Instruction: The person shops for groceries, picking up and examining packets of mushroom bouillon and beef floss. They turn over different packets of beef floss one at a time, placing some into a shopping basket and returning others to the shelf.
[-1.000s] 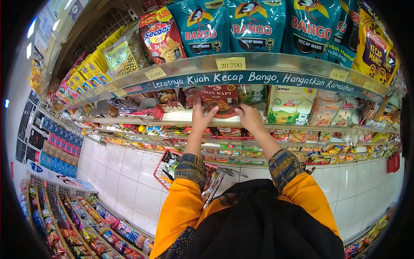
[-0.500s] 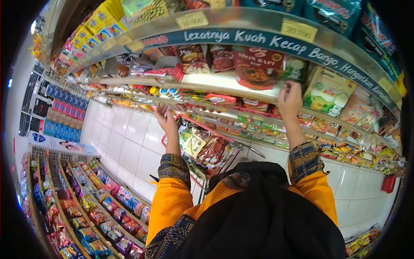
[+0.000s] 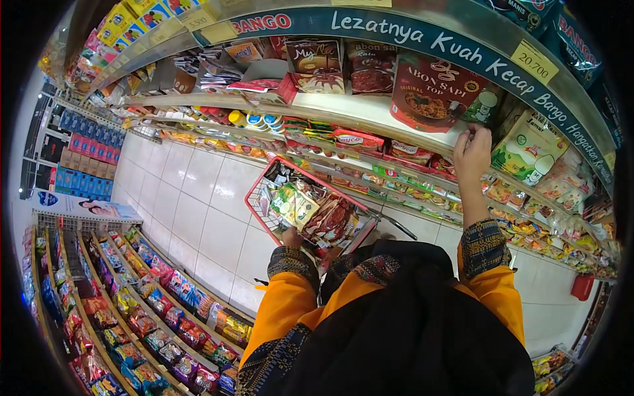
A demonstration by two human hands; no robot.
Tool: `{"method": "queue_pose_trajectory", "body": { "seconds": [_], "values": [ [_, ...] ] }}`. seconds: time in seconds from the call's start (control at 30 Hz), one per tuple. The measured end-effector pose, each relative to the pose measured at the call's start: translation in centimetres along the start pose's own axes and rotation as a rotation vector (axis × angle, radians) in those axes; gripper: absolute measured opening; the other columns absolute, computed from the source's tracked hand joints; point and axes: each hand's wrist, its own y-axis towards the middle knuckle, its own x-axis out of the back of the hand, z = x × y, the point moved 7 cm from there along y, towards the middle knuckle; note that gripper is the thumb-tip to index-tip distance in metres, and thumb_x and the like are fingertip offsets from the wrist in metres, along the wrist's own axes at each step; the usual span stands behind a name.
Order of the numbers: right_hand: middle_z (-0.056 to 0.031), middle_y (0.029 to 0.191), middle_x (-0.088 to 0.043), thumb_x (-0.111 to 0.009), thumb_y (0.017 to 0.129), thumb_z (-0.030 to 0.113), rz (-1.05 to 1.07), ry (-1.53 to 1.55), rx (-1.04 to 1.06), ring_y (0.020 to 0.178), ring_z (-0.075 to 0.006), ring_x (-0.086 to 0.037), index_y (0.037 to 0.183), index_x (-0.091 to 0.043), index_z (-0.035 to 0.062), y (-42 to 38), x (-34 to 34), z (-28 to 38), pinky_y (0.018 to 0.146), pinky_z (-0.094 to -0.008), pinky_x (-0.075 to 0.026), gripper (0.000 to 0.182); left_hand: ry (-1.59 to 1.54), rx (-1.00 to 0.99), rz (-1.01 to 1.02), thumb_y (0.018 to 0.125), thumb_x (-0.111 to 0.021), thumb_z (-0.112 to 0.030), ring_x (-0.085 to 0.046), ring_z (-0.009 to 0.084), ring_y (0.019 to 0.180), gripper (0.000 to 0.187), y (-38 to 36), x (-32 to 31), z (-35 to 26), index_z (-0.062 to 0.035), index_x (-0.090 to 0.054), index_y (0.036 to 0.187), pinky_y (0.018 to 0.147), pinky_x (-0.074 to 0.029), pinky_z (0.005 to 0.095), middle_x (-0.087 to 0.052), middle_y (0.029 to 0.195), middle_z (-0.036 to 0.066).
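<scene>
My right hand (image 3: 473,150) is raised to the front edge of the shelf, with its fingers curled closed. It is just beside the lower right corner of a red abon sapi pouch (image 3: 432,96). A green packet (image 3: 485,105) is behind the fingertips, and whether they hold anything is hidden. Low down, my left hand (image 3: 291,236) is at the near side of a red-rimmed shopping cart (image 3: 261,221); its fingers are too dark and small to read. In the cart are a green-and-yellow packet (image 3: 294,206) and several dark red pouches (image 3: 332,221).
A white-and-green mushroom seasoning packet (image 3: 528,146) stands to the right of my right hand. Brown pouches (image 3: 316,65) line the shelf further left. Snack racks (image 3: 152,303) run along the lower left, beside the tiled floor (image 3: 198,204). A red basket (image 3: 582,287) is at the right.
My left hand has dropped from in front of the shelves down to the cart. My right hand stays by the shelf edge. The view has shifted, bringing the red pouch and the cart more fully into sight.
</scene>
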Motion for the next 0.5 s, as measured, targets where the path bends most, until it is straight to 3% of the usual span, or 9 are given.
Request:
{"method": "queue_pose_trajectory", "body": {
  "seconds": [0.03, 0.1, 0.13, 0.5],
  "values": [
    [-0.0097, 0.076, -0.049, -0.048, 0.074, 0.007, -0.001, -0.012, -0.001, 0.067, -0.0247, -0.05, 0.08, -0.049, 0.0025, 0.0, 0.0, 0.0, 0.057, -0.0335, -0.041, 0.008, -0.006, -0.007, 0.007, 0.065, -0.06, -0.019, -0.057, 0.0301, 0.062, 0.022, 0.2, 1.0, -1.7, -0.001, -0.053, 0.076, 0.057, -0.045, 0.0361, -0.057, 0.066, 0.015],
    [-0.0104, 0.078, -0.049, -0.049, 0.071, 0.007, 0.05, -0.002, -0.028, 0.074, -0.0283, -0.049, 0.079, -0.048, 0.0036, -0.1, -0.2, -0.1, 0.059, -0.0375, -0.041, 0.009, 0.04, 0.219, 0.369, 0.065, -0.061, -0.021, -0.058, 0.0287, 0.064, 0.025, 0.5, 0.0, -2.6, -0.0004, -0.054, 0.078, 0.057, -0.045, 0.0374, -0.058, 0.068, 0.015],
    [-0.0104, 0.078, -0.049, -0.049, 0.071, 0.007, 0.05, -0.015, -0.029, 0.074, -0.0283, -0.049, 0.079, -0.048, 0.0036, -0.1, -0.3, -0.2, 0.059, -0.0375, -0.041, 0.009, 0.036, 0.211, 0.378, 0.065, -0.061, -0.021, -0.058, 0.0287, 0.064, 0.025, 0.7, -0.7, -2.5, -0.0004, -0.054, 0.078, 0.057, -0.045, 0.0374, -0.058, 0.068, 0.015],
    [-0.0098, 0.072, -0.049, -0.049, 0.068, 0.006, 0.028, -0.007, 0.018, 0.068, -0.0274, -0.049, 0.075, -0.049, 0.0042, -0.1, -0.7, -0.4, 0.055, -0.0361, -0.041, 0.007, -1.17, 0.939, 0.106, 0.076, -0.052, -0.021, -0.053, 0.025, 0.072, 0.024, 0.7, -6.9, 3.7, -0.0004, -0.05, 0.089, 0.062, -0.041, 0.0342, -0.055, 0.074, 0.013]
  ]
}}
